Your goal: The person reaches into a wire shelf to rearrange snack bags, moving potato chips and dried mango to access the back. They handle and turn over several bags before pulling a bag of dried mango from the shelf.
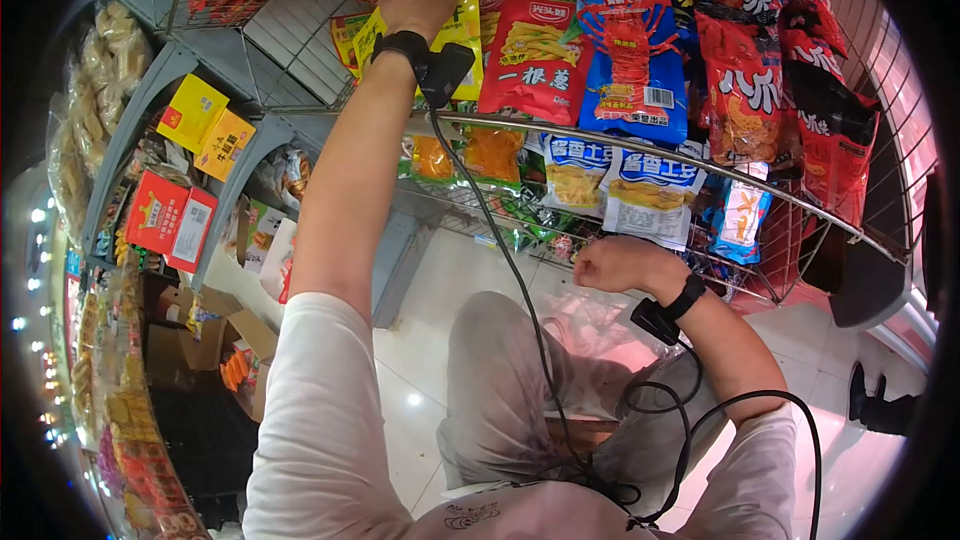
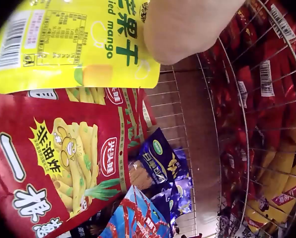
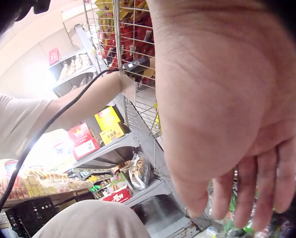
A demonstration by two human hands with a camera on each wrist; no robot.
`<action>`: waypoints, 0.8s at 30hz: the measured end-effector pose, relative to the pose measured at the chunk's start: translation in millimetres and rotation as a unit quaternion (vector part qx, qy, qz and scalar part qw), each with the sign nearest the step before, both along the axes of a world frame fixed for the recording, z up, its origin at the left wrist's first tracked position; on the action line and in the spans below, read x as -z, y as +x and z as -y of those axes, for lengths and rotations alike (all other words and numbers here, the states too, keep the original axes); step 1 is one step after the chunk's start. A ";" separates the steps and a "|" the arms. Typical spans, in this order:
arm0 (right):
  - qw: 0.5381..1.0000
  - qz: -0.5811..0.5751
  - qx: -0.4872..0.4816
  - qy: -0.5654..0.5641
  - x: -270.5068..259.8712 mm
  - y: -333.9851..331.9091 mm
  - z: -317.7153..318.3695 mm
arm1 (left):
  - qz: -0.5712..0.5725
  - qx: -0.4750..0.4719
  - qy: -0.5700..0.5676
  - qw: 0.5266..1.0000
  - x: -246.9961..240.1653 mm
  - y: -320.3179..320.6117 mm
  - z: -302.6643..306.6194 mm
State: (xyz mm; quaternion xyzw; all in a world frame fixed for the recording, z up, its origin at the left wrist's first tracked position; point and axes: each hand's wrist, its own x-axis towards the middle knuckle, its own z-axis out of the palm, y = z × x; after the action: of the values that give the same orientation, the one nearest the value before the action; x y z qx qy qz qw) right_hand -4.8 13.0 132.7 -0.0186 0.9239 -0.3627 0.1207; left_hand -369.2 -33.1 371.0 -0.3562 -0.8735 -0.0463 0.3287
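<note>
At the top of the wire rack, my left hand (image 1: pixel 416 4) grips the upper edge of a yellow bag of dried mango (image 1: pixel 467 32). The bag's printed side faces the left wrist view, with the heel of the hand beside it; the fingertips are hidden there. Right beside the mango bag stands a red snack bag (image 1: pixel 530 58), then a blue bag (image 1: pixel 632 65) with a red crab-like picture. My right hand (image 1: pixel 625 265) hangs below the rack's front, near white-and-blue potato snack bags (image 1: pixel 645 195). In the right wrist view its fingers (image 3: pixel 245 193) hang loose, holding nothing.
A wire rim (image 1: pixel 640 140) runs along the rack's front. Red and black snack bags (image 1: pixel 740 85) fill its right side. At left are grey shelves with yellow boxes (image 1: pixel 205 125) and a red box (image 1: pixel 168 220). A black cable (image 1: pixel 500 240) trails from the left wrist.
</note>
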 end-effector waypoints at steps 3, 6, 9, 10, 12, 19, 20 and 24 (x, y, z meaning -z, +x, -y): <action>1.000 0.018 -0.002 0.011 -5.4 -0.9 1.5 | -0.058 0.031 0.077 0.995 1.0 -5.4 -3.8; 0.999 0.033 -0.004 0.021 -6.9 -0.8 1.6 | -0.159 0.057 0.117 0.979 -0.1 -8.1 -5.4; 0.999 0.031 -0.007 0.022 -6.9 -0.9 1.1 | -0.230 0.092 0.167 0.954 -1.3 -24.8 -6.8; 0.999 0.031 -0.010 0.022 -7.0 -1.2 1.1 | -0.217 0.111 0.197 0.949 -4.7 -16.2 -4.8; 0.999 0.033 -0.009 0.022 -6.0 -1.4 1.3 | -0.205 0.131 0.227 0.943 -8.6 -8.7 -3.1; 0.999 0.030 -0.006 0.021 -5.6 -1.0 0.9 | -0.131 0.185 0.367 0.902 -9.1 -18.1 -0.6; 0.999 0.031 -0.006 0.020 -4.6 -1.1 0.9 | -0.122 0.192 0.364 0.903 -10.4 -15.5 0.8; 0.999 0.034 -0.008 0.028 -3.5 -1.8 1.2 | -0.138 0.204 0.425 0.871 -16.8 -11.4 -0.4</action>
State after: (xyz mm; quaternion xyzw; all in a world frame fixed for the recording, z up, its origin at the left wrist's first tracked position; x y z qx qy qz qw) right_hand -6.6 11.8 136.2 -0.0100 0.9288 -0.3365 0.1551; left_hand -380.5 -32.7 387.8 -0.3549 -0.6232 -0.4293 0.5490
